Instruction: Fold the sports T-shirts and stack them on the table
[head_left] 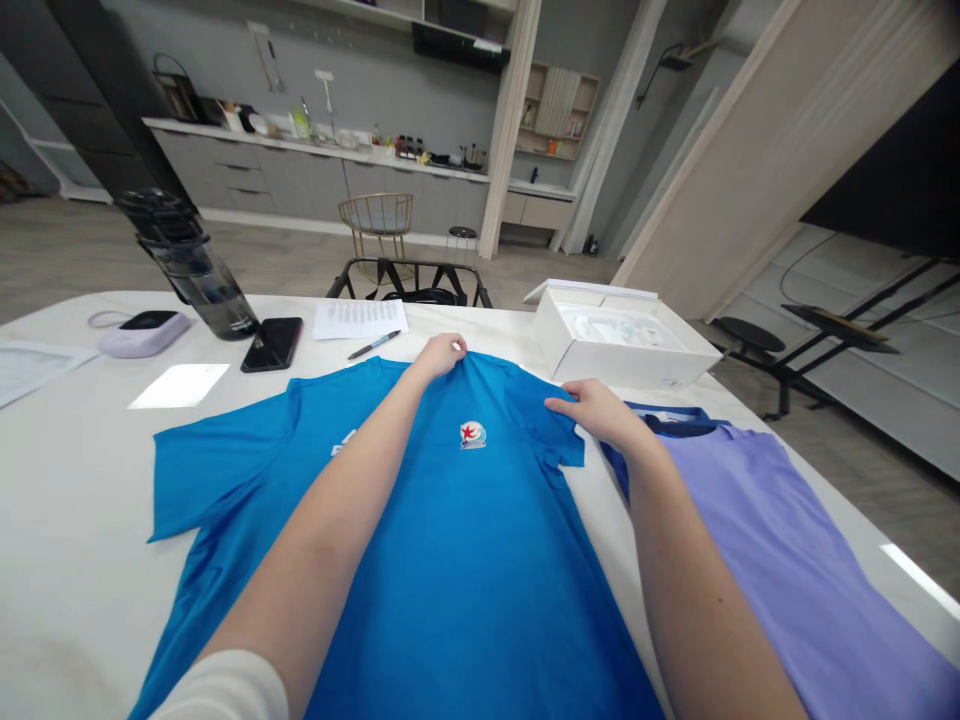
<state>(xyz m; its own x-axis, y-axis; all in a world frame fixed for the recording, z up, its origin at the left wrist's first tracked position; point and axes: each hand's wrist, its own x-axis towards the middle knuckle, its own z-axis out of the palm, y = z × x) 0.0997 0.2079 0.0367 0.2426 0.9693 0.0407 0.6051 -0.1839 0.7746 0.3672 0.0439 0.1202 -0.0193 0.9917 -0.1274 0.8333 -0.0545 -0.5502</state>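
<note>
A blue T-shirt (480,560) with a small red-and-white chest logo lies spread on the white table (60,500), its collar toward the far side. My left hand (441,357) pinches the shirt at the collar, near the shoulder seam. At the sleeve on the right, my right hand (596,408) grips the cloth between thumb and fingers. My left forearm crosses over the shirt front and covers part of a white print. A purple shirt (772,540) lies to the right, partly under my right forearm, with a dark blue garment (679,415) at its collar end.
An open white box (622,350) stands behind my right hand. Toward the back left are a black phone (272,345), a dark water bottle (199,275), a pen (373,346), printed paper (360,320) and a lilac device (144,335). A black chair (412,275) stands beyond the table.
</note>
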